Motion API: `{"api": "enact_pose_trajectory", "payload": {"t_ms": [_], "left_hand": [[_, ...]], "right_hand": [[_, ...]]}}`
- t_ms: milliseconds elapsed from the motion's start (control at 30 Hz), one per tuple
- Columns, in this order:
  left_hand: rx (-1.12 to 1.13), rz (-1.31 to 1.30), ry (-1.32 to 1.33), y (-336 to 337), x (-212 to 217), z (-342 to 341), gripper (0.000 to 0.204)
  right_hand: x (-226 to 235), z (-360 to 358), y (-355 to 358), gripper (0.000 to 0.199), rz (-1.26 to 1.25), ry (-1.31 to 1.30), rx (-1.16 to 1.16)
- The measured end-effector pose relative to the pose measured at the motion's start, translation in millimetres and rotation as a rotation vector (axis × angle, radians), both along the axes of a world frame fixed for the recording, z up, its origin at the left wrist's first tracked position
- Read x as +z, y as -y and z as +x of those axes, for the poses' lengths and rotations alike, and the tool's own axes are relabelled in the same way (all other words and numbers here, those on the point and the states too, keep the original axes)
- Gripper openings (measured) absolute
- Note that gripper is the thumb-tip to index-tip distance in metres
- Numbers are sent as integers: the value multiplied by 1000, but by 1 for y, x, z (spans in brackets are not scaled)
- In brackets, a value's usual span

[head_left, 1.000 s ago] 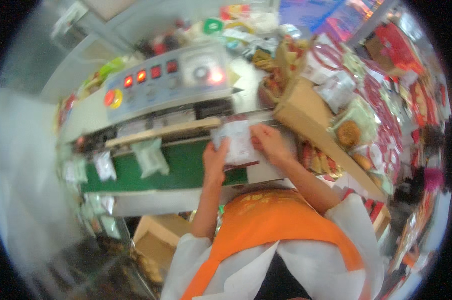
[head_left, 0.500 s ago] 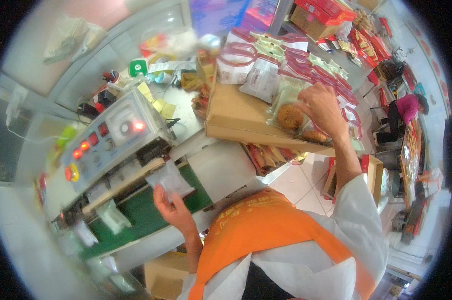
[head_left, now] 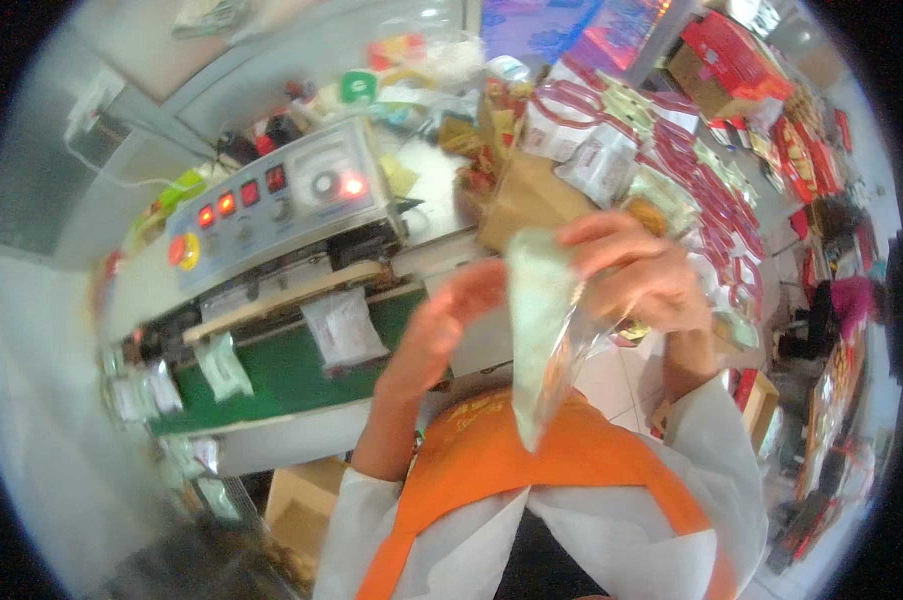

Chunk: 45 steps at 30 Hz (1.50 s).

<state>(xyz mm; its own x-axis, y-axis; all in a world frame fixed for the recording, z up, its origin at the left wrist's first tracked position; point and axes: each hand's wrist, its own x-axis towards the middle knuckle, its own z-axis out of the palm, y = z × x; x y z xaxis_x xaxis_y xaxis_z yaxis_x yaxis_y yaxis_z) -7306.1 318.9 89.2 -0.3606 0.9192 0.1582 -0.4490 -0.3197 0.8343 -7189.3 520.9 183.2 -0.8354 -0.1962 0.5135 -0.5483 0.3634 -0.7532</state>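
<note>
A crowded packing room spreads around a pale worktop (head_left: pixel 441 170) that carries a grey sealing machine (head_left: pixel 271 205) with red lamps and a green conveyor belt (head_left: pixel 291 370).

Nearest, above the orange apron (head_left: pixel 511 460), the person holds a clear plastic pouch (head_left: pixel 541 330) upright between both hands. Its long axis runs nearly vertical, from about 12 o'clock down to 6 o'clock, with the lower end narrowing to a point just over the apron and the wider end up under the right hand.

The right hand (head_left: pixel 636 275) grips the pouch's upper part from 3 o'clock, fingers (head_left: pixel 596 232) curled closed over its top edge. The left hand (head_left: pixel 451 320) sits at 9 o'clock of the pouch, fingers loosely bent and touching its side; whether they pinch it I cannot tell.

Open room lies below the hands and toward the belt at 9 o'clock, where a sealed packet (head_left: pixel 343 328) rides and another small packet (head_left: pixel 221 365) lies further along.

Further off, at 1 o'clock, a brown cardboard box (head_left: pixel 526 195) and stacked red-trimmed bags (head_left: pixel 731 240) crowd the right edge.
</note>
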Motion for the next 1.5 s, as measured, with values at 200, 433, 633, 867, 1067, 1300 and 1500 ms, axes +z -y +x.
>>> {"api": "enact_pose_trajectory", "payload": {"t_ms": [200, 433, 633, 867, 1067, 1300, 1500], "left_hand": [[-357, -253, 359, 0, -27, 34, 47], [426, -421, 305, 23, -52, 24, 41], [608, -617, 85, 28, -68, 10, 37], [656, -665, 239, 29, -105, -13, 39], [702, -743, 144, 36, -105, -25, 41], [766, -781, 69, 50, -123, -38, 40], [1004, -681, 76, 73, -116, -25, 35]], "right_hand": [[-81, -34, 60, 16, -615, 181, 93], [-123, -35, 68, 34, -1016, 789, -306], [-147, -50, 83, 21, -862, 927, -538], [-210, -75, 84, 23, -748, 850, -647], [-211, -91, 92, 27, -776, 888, -607], [-200, -71, 87, 22, -846, 901, -450], [-61, -7, 45, 22, -59, 624, -495]]}}
